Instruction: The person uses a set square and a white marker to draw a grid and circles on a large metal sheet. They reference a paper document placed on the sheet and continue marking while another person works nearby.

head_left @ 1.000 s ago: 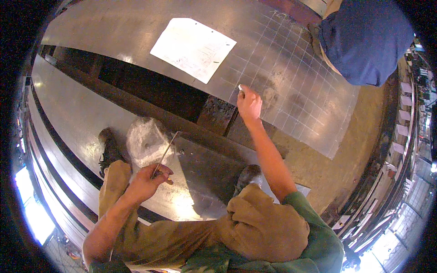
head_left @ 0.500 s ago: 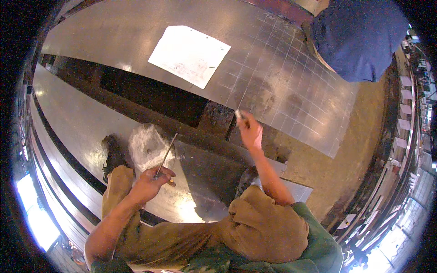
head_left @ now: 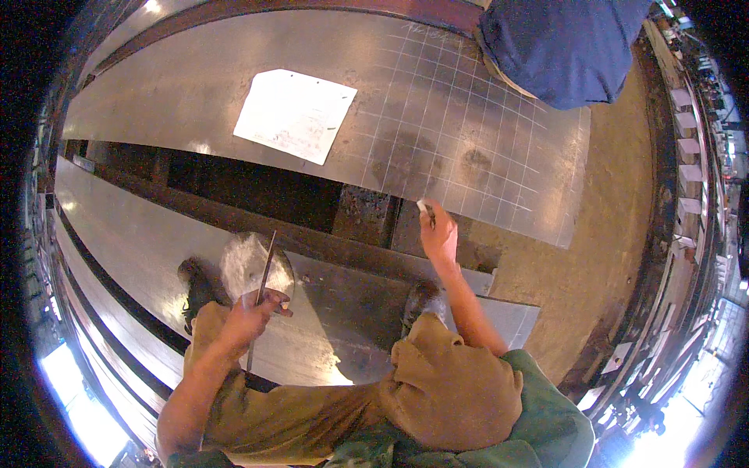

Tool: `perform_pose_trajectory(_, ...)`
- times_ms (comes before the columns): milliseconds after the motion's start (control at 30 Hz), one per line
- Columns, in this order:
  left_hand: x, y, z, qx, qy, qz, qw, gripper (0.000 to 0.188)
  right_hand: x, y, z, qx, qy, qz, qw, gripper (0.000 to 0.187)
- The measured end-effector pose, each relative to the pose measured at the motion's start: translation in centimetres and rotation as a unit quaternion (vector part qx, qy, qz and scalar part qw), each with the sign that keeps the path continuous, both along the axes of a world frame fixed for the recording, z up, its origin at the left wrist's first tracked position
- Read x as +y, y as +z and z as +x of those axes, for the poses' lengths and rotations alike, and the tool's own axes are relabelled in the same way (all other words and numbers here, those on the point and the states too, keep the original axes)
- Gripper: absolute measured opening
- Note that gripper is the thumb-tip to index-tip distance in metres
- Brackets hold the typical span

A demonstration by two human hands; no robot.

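My left hand (head_left: 248, 321) is closed round a long thin metal strip (head_left: 268, 267), which slants up over a pale, shiny round patch on the near metal sheet. A small pale-orange tip (head_left: 285, 306) shows at its fingers; what it belongs to I cannot make out. Farther right, my right hand (head_left: 441, 238) pinches a small white piece of chalk (head_left: 422, 206) close to the near edge of the far metal sheet (head_left: 437, 168). White lines in a grid cover that sheet's right part. Whether the chalk touches the sheet I cannot tell.
White paper (head_left: 295, 115) with faint marks lies on the far sheet. A long dark gap (head_left: 257, 181) runs between the two sheets. At the upper right, a person in a dark blue top (head_left: 562, 51) leans over the grid. My knees are bent near the gap's near side.
The view has shifted, so the paper and the person appear farther left. The metal strip in my left hand has turned more upright. My right hand still holds the chalk near the sheet's edge.
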State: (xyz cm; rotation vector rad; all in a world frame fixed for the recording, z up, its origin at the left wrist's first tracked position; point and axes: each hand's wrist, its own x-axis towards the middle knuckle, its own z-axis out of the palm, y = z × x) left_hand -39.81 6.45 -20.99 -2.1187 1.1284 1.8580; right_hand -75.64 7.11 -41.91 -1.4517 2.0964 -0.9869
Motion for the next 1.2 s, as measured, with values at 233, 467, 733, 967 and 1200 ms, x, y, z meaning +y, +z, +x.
perform_pose_trajectory(233, 0.0, 0.2, 0.2, -0.012, -0.032, 0.0, 0.999, 0.027, -5.4, -0.4, -0.6, 0.104, -0.012, 0.02, 0.994, 0.021)
perform_pose_trajectory(467, 0.3, 0.3, 0.7, 0.033, 0.007, 0.006, 0.999, 0.019, -8.8, -2.3, -0.3, 0.181, -0.012, 0.04, 0.983, 0.017)
perform_pose_trajectory(733, 1.6, -1.6, 2.4, 0.086, -0.013, -0.057, 0.995, 0.015, -9.8, -2.5, 0.7, 0.183, 0.012, 0.055, 0.981, 0.02)
perform_pose_trajectory(967, 0.8, -1.2, 2.1, 0.092, -0.012, -0.073, 0.993, 0.015, -8.1, -2.3, 0.4, 0.157, 0.031, 0.077, 0.984, 0.019)
perform_pose_trajectory(1200, -0.6, 0.4, 0.5, 0.031, -0.046, -0.033, 0.998, 0.017, -7.6, -3.5, -2.4, 0.184, 0.01, 0.098, 0.978, 0.021)
